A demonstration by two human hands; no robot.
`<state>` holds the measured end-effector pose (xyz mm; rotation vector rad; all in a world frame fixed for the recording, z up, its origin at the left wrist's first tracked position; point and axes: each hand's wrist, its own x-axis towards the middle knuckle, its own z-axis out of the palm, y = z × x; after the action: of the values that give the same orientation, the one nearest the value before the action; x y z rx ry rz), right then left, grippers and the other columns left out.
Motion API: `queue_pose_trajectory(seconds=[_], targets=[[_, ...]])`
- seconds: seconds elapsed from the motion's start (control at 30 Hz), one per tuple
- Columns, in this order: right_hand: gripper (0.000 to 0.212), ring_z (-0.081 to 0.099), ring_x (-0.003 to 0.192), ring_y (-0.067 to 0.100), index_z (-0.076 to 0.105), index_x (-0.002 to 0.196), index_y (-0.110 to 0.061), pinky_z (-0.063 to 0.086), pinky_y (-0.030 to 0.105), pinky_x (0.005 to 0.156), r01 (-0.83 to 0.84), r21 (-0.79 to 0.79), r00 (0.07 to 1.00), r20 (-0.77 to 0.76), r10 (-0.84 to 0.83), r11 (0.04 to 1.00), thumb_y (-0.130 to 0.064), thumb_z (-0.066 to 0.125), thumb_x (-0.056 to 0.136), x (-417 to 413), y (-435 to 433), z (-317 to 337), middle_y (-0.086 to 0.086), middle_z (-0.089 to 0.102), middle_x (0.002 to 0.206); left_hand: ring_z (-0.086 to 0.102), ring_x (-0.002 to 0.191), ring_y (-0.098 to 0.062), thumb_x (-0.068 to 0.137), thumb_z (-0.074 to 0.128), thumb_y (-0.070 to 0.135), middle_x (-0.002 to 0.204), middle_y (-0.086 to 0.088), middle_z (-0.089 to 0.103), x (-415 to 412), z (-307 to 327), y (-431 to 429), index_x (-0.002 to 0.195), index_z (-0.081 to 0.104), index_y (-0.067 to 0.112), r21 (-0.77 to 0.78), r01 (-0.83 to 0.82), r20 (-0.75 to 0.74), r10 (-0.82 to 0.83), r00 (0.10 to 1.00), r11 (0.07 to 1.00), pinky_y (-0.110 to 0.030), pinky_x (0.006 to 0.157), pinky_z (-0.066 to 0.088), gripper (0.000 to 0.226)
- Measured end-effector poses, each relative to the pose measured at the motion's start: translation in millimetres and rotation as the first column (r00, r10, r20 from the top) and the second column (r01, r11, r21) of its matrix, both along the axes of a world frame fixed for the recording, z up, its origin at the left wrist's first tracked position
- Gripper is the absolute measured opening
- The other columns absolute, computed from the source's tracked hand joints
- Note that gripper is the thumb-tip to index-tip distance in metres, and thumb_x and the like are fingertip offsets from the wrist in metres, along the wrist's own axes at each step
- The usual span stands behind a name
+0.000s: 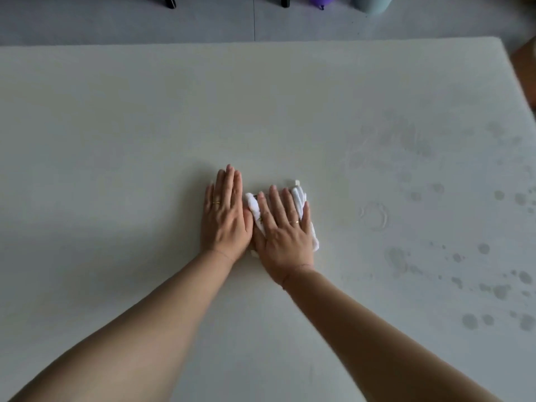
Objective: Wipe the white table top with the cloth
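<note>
The cloth [298, 195] was white, soft and rumpled into loose folds, bunched into a rough oblong near the middle of the table top [116, 126] and mostly covered by the right hand [282, 233]. That hand lay flat on it, palm down, its fingers [275, 201] straight and slightly spread, pressing rather than gripping. The left hand [224, 216] lay flat just beside it, fingers [230, 181] straight and close together, its thumb edge against the cloth. Each hand wore a thin gold ring [216, 202]. The table top was smooth, matte and off-white; its right side carried grey wet spots [500, 291], smeared patches and one ring-shaped water mark [374, 216]. Beyond the far edge lay a grey floor [145, 21] with dark furniture legs [169, 1], a purple object [322, 0] and a pale rounded container [371, 2] — all cut off by the frame.
</note>
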<state>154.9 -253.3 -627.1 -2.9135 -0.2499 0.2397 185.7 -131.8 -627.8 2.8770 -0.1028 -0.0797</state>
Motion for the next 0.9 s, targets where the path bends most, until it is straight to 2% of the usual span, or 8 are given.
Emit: queue_pose_trajectory(seconds=[0.1, 0.23, 0.37, 0.53, 0.63, 0.73, 0.83, 0.9], targets=[[0.059, 0.014, 0.145, 0.022, 0.023, 0.148, -0.027, 0.001, 0.047, 0.117, -0.024, -0.065, 0.999, 0.042, 0.027, 0.998, -0.043, 0.022, 0.091, 5.4, -43.1, -3.7, 0.002, 0.022, 0.156, 0.021, 0.143, -0.031, 0.089, 0.027, 0.028, 0.153, -0.018, 0.025, -17.0, -1.1, 8.4, 0.145, 0.029, 0.000, 0.045, 0.052, 0.028, -0.054, 0.998, 0.998, -0.044, 0.117, 0.014, 0.062], [0.061, -0.003, 0.146, 0.017, 0.005, 0.150, -0.032, -0.005, 0.045, 0.117, 0.296, -0.122, 0.954, -0.015, -0.300, 0.948, -0.041, 0.023, 0.092, 7.5, -81.8, -6.6, -0.002, 0.004, 0.160, 0.023, 0.142, -0.030, 0.092, 0.030, 0.033, 0.153, -0.016, 0.026, -64.7, -1.5, 15.0, 0.145, 0.030, 0.001, 0.027, 0.033, 0.032, -0.033, 0.999, 0.999, -0.043, 0.117, 0.014, 0.061], [0.067, -0.001, 0.146, 0.023, 0.010, 0.150, -0.026, -0.007, 0.047, 0.116, 0.481, -0.048, 0.876, -0.013, -0.483, 0.875, -0.042, 0.024, 0.087, -9.0, -40.6, -3.7, 0.002, 0.005, 0.159, 0.023, 0.142, -0.029, 0.093, 0.028, 0.034, 0.153, -0.014, 0.026, -98.4, -4.9, 12.9, 0.144, 0.031, 0.002, 0.061, 0.054, -0.024, -0.053, 0.998, 0.997, -0.046, 0.115, 0.017, 0.061], [0.061, 0.013, 0.145, 0.028, 0.026, 0.148, -0.024, 0.004, 0.049, 0.115, 0.047, -0.051, 0.999, -0.010, -0.047, 0.998, -0.046, 0.025, 0.091, -60.0, 4.2, 0.7, 0.005, 0.020, 0.156, 0.028, 0.140, -0.031, 0.090, 0.032, 0.031, 0.150, -0.017, 0.032, -95.8, -4.5, 12.3, 0.140, 0.039, 0.000, 0.079, 0.053, -0.029, -0.050, 0.998, 0.995, -0.047, 0.113, 0.021, 0.060], [0.059, 0.021, 0.143, 0.027, 0.031, 0.146, -0.025, 0.011, 0.049, 0.114, -0.045, -0.105, 0.998, 0.034, 0.049, 0.994, -0.041, 0.029, 0.090, -53.8, -29.6, 0.5, 0.005, 0.027, 0.154, 0.024, 0.142, -0.028, 0.089, 0.034, 0.031, 0.153, -0.014, 0.029, -96.8, -2.9, 12.8, 0.143, 0.034, 0.003, 0.063, 0.035, -0.039, -0.032, 0.999, 0.997, -0.046, 0.115, 0.021, 0.061], [0.066, 0.007, 0.146, 0.020, 0.018, 0.149, -0.029, -0.002, 0.045, 0.117, 0.202, -0.134, 0.979, -0.009, -0.205, 0.970, -0.043, 0.022, 0.085, -47.1, -58.2, -0.4, 0.002, 0.015, 0.158, 0.022, 0.143, -0.026, 0.088, 0.035, 0.032, 0.154, -0.012, 0.027, -97.2, -1.1, 12.0, 0.145, 0.032, 0.005, 0.048, 0.024, -0.038, -0.022, 0.999, 0.999, -0.045, 0.116, 0.021, 0.063], [0.069, -0.004, 0.146, 0.020, 0.007, 0.150, -0.029, -0.012, 0.043, 0.115, 0.467, -0.095, 0.882, -0.022, -0.471, 0.879, -0.043, 0.019, 0.083, -49.0, -43.4, -3.1, 0.000, 0.003, 0.159, 0.023, 0.143, -0.026, 0.087, 0.036, 0.032, 0.153, -0.013, 0.028, -96.6, -2.4, 12.0, 0.144, 0.033, 0.005, 0.045, 0.023, -0.032, -0.021, 0.999, 0.999, -0.045, 0.116, 0.021, 0.063], [0.071, -0.003, 0.146, 0.023, 0.009, 0.150, -0.026, -0.010, 0.045, 0.115, 0.490, -0.053, 0.870, -0.030, -0.491, 0.870, -0.043, 0.022, 0.082, -60.7, -16.1, -1.0, 0.003, 0.004, 0.159, 0.025, 0.142, -0.027, 0.086, 0.035, 0.032, 0.152, -0.014, 0.030, -95.9, -4.0, 11.8, 0.144, 0.034, 0.004, 0.047, 0.031, -0.034, -0.030, 0.999, 0.998, -0.045, 0.116, 0.021, 0.064]])
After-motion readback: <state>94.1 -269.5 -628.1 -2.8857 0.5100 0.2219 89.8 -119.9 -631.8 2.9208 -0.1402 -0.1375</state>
